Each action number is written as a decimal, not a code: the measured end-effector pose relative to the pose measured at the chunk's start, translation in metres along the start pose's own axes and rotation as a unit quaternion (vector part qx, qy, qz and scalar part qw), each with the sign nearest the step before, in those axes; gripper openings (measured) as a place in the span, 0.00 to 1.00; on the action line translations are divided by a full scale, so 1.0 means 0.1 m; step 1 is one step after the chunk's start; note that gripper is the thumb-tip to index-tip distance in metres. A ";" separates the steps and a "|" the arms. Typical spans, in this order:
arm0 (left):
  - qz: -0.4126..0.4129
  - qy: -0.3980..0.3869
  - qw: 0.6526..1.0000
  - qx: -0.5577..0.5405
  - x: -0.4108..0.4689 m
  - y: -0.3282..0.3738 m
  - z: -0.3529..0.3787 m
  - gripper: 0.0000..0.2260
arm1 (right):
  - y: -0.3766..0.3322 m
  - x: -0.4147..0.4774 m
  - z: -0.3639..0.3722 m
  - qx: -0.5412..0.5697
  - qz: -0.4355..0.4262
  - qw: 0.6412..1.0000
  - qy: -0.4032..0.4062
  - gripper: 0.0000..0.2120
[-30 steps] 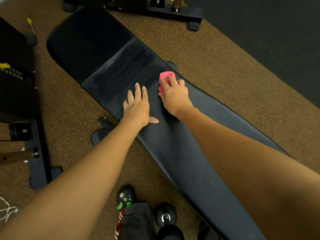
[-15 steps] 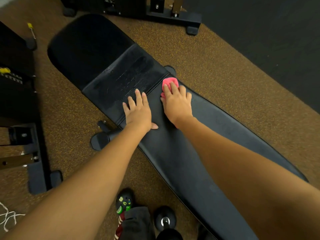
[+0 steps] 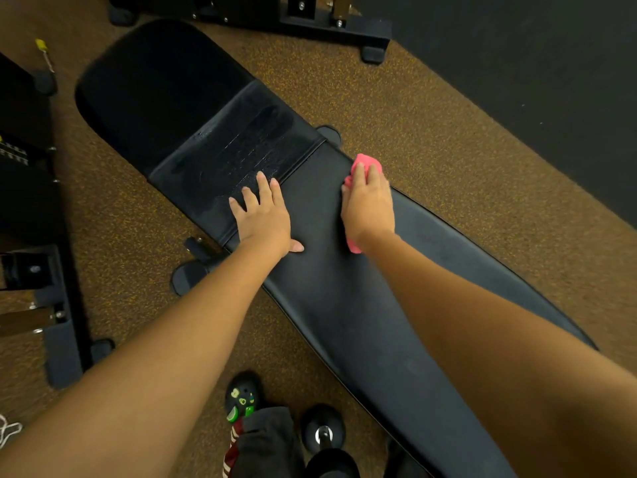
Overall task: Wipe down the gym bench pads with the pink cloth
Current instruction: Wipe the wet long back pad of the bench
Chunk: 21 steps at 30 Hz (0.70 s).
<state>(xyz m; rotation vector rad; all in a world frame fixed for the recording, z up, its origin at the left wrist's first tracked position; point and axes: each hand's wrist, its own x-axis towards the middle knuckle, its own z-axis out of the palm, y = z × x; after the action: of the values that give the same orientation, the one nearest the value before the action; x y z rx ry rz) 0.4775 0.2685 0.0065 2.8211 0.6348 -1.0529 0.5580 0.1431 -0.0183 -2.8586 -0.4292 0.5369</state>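
A black gym bench runs diagonally across the floor, its long back pad (image 3: pixel 362 305) nearest me and its seat pad (image 3: pixel 193 119) farther off, with a narrow gap between them. My right hand (image 3: pixel 368 205) presses the pink cloth (image 3: pixel 366 164) flat on the back pad near its right edge, close to the gap; pink shows past the fingertips and under the wrist. My left hand (image 3: pixel 263 215) lies flat with spread fingers across the gap, fingertips on the seat pad's streaked near part.
Black machine frames stand at the left (image 3: pixel 41 305) and at the top (image 3: pixel 310 25) on the brown speckled floor. A dumbbell (image 3: pixel 324 432) and my shoe (image 3: pixel 241 398) are at the bottom. A dark mat (image 3: pixel 534 81) covers the right.
My right hand has slid the pink cloth from the pad's middle toward its right edge. My left hand has stayed planted across the gap.
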 end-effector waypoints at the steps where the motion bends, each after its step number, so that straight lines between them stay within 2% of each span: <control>1: 0.000 0.000 1.000 0.001 0.00 0.00 0.00 0.53 | 0.05 0.05 -0.03 0.017 0.020 1.000 0.003 0.25; 9: 0.002 0.006 1.000 0.001 0.00 -0.02 0.02 0.53 | 0.23 -0.29 0.05 0.007 -0.005 1.000 0.021 0.24; 15: -0.001 0.007 1.000 -0.001 0.00 -0.03 0.02 0.53 | 0.34 -0.12 -0.05 0.065 0.058 0.996 0.038 0.22; 21: 0.002 0.010 1.000 -0.007 -0.02 -0.01 0.02 0.53 | 0.47 -0.36 0.04 0.038 0.025 0.998 0.048 0.24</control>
<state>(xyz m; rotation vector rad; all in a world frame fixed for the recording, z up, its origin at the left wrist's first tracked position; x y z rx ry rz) 0.4747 0.2688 0.0061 2.8233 0.6351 -1.0151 0.5357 0.0883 -0.0223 -2.8148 -0.3149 0.4127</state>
